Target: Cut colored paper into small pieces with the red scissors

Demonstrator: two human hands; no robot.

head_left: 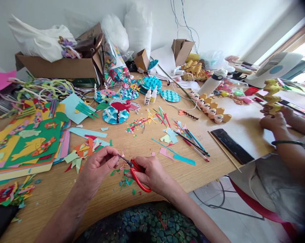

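My right hand (152, 172) grips a pair of scissors (139, 179) with red handles, their dark blades pointing up and left. At the blade tips, my left hand (99, 165) has thumb and fingers pinched together; whatever is between them is too small or hidden to name. Small green and blue paper scraps (125, 181) lie on the table beneath the scissors. Orange and pale green paper offcuts (85, 150) lie just beyond my left hand. A blue paper strip (184, 159) and a pink paper piece (166, 153) rest beyond my right hand.
Paper fish on coloured sheets (36, 145) cover the left. Two glue bottles (150, 96) stand behind blue wavy paper discs (115, 115). Pens (192, 143), a phone (232, 145) and an egg-carton row of painted faces (210, 109) lie rightward. Another person's hands (275, 121) hold a yellow carton strip (271, 96).
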